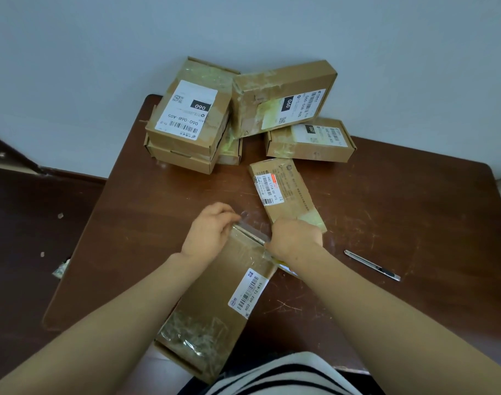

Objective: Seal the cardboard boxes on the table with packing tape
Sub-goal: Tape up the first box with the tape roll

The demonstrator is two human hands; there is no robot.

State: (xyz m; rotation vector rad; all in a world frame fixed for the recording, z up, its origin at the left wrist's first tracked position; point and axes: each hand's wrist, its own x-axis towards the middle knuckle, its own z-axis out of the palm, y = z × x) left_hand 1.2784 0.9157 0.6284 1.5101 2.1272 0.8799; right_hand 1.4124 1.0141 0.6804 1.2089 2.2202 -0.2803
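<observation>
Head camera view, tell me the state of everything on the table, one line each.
Long box: closed, flat, far end being taped.
Tape strip: stretched across the box's far edge.
Left hand: pinches tape strip.
Right hand: grips tape strip.
Knife: lies untouched on table.
Back boxes: closed, stacked.

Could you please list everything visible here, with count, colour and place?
long brown cardboard box: one, brown, nearest, under both hands
flat brown cardboard box: one, brown, mid-table
labelled brown cardboard boxes: about five, brown, piled far side
clear packing tape strip: one, transparent, long box's far end
silver utility knife: one, silver, table right
dark brown wooden table: one, dark brown, under everything
left hand: one, pinching tape's left end
right hand: one, pinching tape's right end
</observation>
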